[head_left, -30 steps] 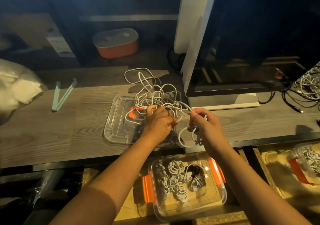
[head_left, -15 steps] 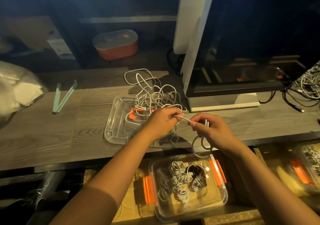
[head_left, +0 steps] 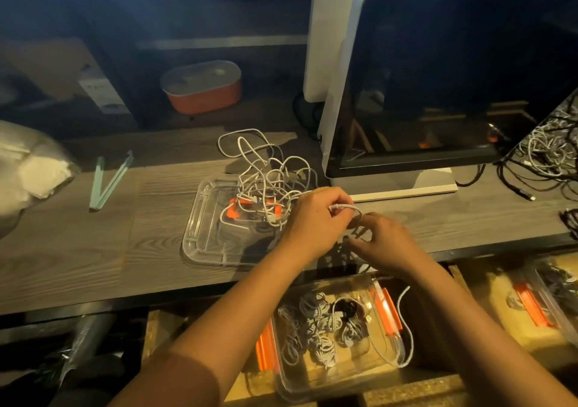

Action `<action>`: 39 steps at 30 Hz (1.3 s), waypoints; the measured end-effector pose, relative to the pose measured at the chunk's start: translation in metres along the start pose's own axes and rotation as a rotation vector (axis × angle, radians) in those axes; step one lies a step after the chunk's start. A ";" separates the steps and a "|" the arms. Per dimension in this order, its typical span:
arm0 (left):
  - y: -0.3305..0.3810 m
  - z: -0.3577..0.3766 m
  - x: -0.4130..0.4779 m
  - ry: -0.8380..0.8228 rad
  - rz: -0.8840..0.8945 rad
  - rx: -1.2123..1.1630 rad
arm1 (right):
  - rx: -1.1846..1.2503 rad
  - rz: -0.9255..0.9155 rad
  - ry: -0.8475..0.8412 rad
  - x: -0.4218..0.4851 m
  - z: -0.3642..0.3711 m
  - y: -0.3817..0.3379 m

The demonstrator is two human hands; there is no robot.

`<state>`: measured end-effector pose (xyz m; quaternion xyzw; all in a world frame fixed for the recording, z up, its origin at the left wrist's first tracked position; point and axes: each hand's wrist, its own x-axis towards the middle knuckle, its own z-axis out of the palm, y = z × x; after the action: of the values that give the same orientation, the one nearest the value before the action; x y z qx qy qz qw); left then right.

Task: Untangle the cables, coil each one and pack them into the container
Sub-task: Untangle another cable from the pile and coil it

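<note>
A wooden desk (head_left: 78, 250) is carrying a clear tray (head_left: 200, 237), with a dark monitor (head_left: 453, 78) standing behind the tray's right side. Below the tray, a clear container (head_left: 300, 388) is holding coiled cables (head_left: 316, 322). A white cable tangle (head_left: 266, 172) is spilling over the tray's far side. Just right of the tray, the left hand (head_left: 312, 222) is pinching one white cable (head_left: 344, 208), and the right hand (head_left: 384, 244) is curling its fingers around its loops.

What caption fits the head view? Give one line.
Left hand and right hand coil a white cable between the tangled pile and the container of coiled cables.
</note>
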<state>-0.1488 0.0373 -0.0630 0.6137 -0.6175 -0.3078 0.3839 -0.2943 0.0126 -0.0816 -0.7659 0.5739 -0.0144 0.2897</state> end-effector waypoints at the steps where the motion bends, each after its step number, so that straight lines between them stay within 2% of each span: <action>1: 0.002 -0.002 0.000 0.012 0.001 -0.024 | 0.064 -0.022 0.007 -0.001 0.003 -0.001; 5: 0.000 -0.010 0.000 0.030 -0.073 0.041 | 0.279 -0.053 0.148 -0.009 0.001 -0.009; 8: -0.006 -0.018 0.000 -0.122 -0.193 0.211 | 0.312 -0.088 0.271 -0.013 -0.007 -0.012; 10: -0.012 -0.022 -0.001 -0.237 -0.253 0.201 | 0.245 -0.118 0.259 -0.012 -0.011 -0.009; 13: -0.014 -0.029 -0.007 -0.356 -0.351 -0.105 | 0.143 -0.131 0.167 -0.009 -0.010 -0.005; 16: -0.010 -0.028 -0.019 -0.368 -0.391 -0.648 | 0.103 -0.124 0.080 -0.012 -0.001 -0.009; 18: -0.005 -0.026 -0.025 -0.358 -0.342 -0.954 | 0.122 -0.126 -0.027 -0.016 0.007 -0.019; 20: 0.002 -0.025 -0.026 -0.325 -0.278 -1.114 | 0.150 -0.148 -0.146 -0.021 0.015 -0.031; 22: 0.008 -0.024 -0.024 -0.225 -0.273 -1.157 | 0.159 -0.199 -0.223 -0.024 0.021 -0.042; 26: 0.013 -0.024 -0.013 0.071 -0.315 -0.947 | 0.177 -0.237 -0.321 -0.031 0.027 -0.053; 27: 0.012 -0.025 -0.009 0.128 -0.283 -0.848 | 0.182 -0.243 -0.333 -0.033 0.027 -0.054; 29: 0.007 -0.028 -0.005 0.165 -0.147 -0.496 | 0.136 -0.273 -0.327 -0.037 0.024 -0.055; 31: -0.001 -0.031 -0.006 0.095 -0.017 -0.134 | 0.134 -0.306 -0.277 -0.039 0.018 -0.054; 32: -0.006 -0.033 -0.007 0.052 0.010 -0.033 | 0.154 -0.312 -0.245 -0.040 0.013 -0.054; 36: -0.026 -0.039 -0.018 -0.134 0.019 0.130 | 0.189 -0.322 -0.129 -0.041 -0.015 -0.051; 39: -0.022 -0.039 -0.026 -0.287 -0.042 0.206 | 0.174 -0.348 -0.020 -0.038 -0.036 -0.047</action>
<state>-0.1052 0.0655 -0.0640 0.6123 -0.6813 -0.3351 0.2206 -0.2790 0.0389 -0.0178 -0.8257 0.4267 -0.1061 0.3534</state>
